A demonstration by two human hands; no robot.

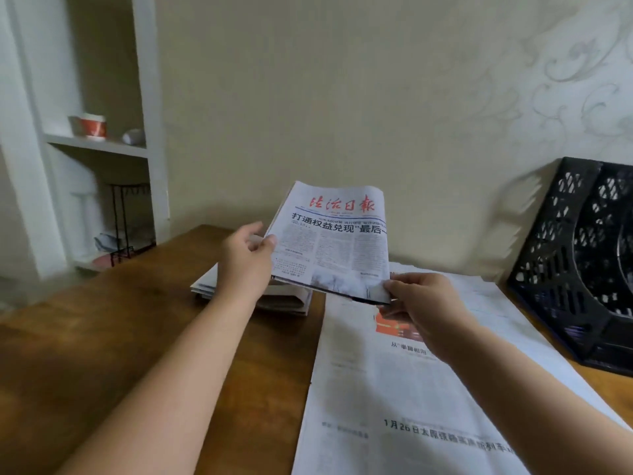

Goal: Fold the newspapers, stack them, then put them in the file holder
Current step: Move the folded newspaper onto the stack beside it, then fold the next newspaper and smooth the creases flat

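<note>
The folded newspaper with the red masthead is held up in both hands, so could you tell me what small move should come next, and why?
Probably lower the folded newspaper with the red masthead onto the small pile of folded papers on the brown wooden table. The left hand and right hand hold it in the air just above that pile, while the black mesh file holder stands further right.
</note>
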